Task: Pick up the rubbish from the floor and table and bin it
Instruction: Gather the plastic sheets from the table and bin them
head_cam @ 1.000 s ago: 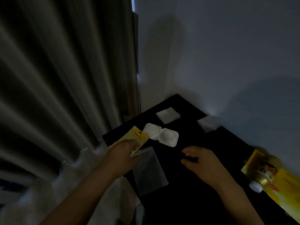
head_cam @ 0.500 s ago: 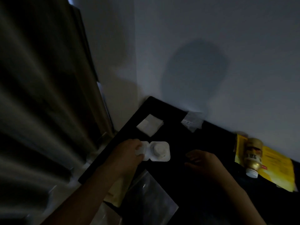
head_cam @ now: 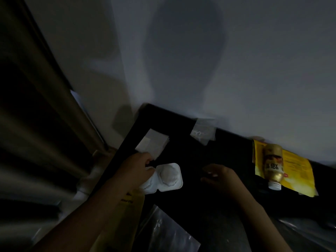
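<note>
Left hand (head_cam: 138, 170) grips a white tray (head_cam: 169, 176) by its left half, low centre of frame, at the left of the black bench (head_cam: 227, 151). Right hand (head_cam: 220, 177) hovers just right of it, fingers loosely curled, empty. Paper square (head_cam: 154, 144) just above; bottle (head_cam: 273, 164) far right.

Light: very dim | Shadow: big round one on the wall (head_cam: 183, 42) | Blur: soft, grainy | Edges: bent, darkest left
</note>
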A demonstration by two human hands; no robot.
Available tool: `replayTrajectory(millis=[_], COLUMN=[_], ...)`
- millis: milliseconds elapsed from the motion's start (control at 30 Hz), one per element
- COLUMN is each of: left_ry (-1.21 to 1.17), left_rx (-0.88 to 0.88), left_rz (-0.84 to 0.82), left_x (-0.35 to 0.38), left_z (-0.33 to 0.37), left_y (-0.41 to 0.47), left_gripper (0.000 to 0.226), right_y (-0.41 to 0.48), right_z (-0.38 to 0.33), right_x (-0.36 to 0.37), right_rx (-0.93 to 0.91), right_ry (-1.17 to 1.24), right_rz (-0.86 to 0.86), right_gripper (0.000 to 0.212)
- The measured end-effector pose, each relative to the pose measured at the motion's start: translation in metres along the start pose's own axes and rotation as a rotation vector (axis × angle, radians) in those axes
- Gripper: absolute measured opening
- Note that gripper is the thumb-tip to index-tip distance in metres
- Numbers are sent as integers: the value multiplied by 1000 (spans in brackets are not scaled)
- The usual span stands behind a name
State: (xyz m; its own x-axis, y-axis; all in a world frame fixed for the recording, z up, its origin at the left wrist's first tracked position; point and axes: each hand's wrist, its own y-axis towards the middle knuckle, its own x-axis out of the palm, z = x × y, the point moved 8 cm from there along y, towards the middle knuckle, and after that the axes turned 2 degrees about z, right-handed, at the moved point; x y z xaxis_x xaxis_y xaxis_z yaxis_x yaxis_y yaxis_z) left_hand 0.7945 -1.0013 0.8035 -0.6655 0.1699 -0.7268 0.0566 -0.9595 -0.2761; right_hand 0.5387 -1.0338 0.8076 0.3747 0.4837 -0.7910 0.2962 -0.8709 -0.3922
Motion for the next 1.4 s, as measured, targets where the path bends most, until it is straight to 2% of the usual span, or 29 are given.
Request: replayTrajectory(millis=[267, 533, 700, 833, 900, 1167, 1300, 1400], left_ry=[83, 249, 298, 348, 327, 125, -34, -131], left_rx=[-115, -110, -221, -246, -242, -332, -371, -431], left_rz=[4, 35, 38, 47, 67, 50, 96, 130], left_x=[15, 32, 43, 50, 50, 51, 50, 49], left_z=[-36, -47, -74, -83, -84, -90, -93, -96], left_y=[63, 124, 136, 136, 135, 136, 135, 134], left_gripper=[27, 33, 60, 65, 67, 59, 37, 37], right_y=[103, 187, 210, 212, 209, 178, 167, 168], right_z=[18, 54, 83, 92, 90, 45, 12, -6], right_x=[-21, -13, -11, -8, -2, 27, 37, 61], right_rx=[35, 113, 282, 331, 330, 319, 195, 164], right_ry=[-39, -124, 75, 254, 369, 836, 851, 765], right_rz=[89, 146, 256, 340, 342, 422, 438, 327], right_gripper=[51, 51, 42, 23, 19, 26, 25, 30])
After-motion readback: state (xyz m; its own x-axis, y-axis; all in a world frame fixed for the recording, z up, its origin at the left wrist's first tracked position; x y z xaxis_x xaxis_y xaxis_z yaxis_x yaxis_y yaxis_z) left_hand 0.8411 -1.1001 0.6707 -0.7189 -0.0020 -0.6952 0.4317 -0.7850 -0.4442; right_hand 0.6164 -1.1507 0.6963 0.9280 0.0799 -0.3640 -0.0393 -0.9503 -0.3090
